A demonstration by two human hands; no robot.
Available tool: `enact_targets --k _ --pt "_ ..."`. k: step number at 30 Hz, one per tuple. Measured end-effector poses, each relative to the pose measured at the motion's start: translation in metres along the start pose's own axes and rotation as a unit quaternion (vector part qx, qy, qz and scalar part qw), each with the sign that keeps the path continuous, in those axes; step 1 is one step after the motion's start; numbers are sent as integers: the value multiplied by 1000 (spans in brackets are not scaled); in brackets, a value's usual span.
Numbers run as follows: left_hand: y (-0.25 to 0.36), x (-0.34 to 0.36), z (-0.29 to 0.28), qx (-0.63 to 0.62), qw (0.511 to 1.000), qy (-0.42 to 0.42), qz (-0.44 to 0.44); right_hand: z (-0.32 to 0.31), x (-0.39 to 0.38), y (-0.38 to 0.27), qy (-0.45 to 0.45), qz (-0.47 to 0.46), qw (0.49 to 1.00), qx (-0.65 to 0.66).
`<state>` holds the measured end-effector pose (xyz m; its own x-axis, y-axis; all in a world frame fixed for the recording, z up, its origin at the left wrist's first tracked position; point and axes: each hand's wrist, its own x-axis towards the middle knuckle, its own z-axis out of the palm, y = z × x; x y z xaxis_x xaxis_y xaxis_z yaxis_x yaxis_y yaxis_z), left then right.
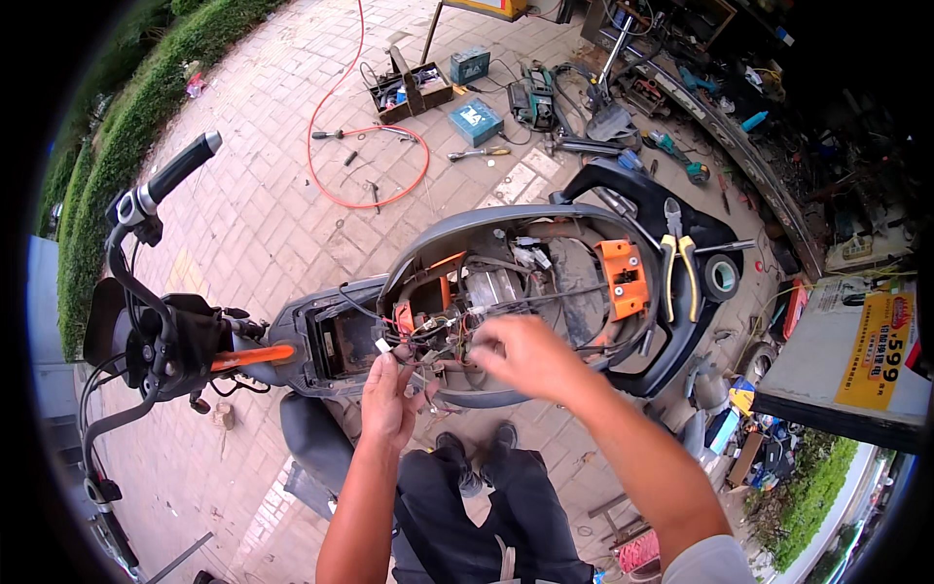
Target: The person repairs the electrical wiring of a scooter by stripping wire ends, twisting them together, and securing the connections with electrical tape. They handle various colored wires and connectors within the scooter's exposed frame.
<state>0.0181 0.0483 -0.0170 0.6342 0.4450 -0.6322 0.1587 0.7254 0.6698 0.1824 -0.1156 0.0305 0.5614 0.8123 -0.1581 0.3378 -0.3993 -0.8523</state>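
An electric scooter with its seat area uncovered lies across the view, and a tangle of wires [443, 326] shows in its open frame. My left hand [387, 401] is at the near edge of the frame, its fingertips pinching a small white wire connector [382, 345]. Over the wiring, my right hand [523, 356] is closed with curled fingers; what they hold, if anything, is too small to make out. Orange brackets [621, 280] sit at the rear of the opening. Pliers with yellow-and-black handles [678, 263] and a roll of tape [721, 277] rest on the tail.
The handlebar [175, 175] stands at the left. Beyond the scooter lie an orange-red hose [425, 165], a toolbox [413, 92], teal boxes [476, 122] and a screwdriver [479, 154] on the paving. A cluttered workbench [720, 127] runs along the right. A black seat [321, 438] leans near my left forearm.
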Motion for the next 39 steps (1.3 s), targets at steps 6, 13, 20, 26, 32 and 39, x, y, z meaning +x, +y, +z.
enact_targets --k 6,13,20,26,32,39 --pt "1 -8 17 -70 992 42 -96 83 -63 -12 62 211 925 310" --pt "3 -21 13 -62 987 -19 -148 109 -54 -17 66 293 920 250" --pt "-7 -13 35 -57 982 -56 -169 123 -59 -19 190 330 839 389" --pt "-2 -6 39 14 977 -58 -205 91 -57 -28 179 398 817 376" --pt "-3 8 17 -33 981 -110 -158 64 -55 -29 123 377 836 379" --pt "-6 27 40 301 933 -182 73 43 -60 -13 101 367 825 418"
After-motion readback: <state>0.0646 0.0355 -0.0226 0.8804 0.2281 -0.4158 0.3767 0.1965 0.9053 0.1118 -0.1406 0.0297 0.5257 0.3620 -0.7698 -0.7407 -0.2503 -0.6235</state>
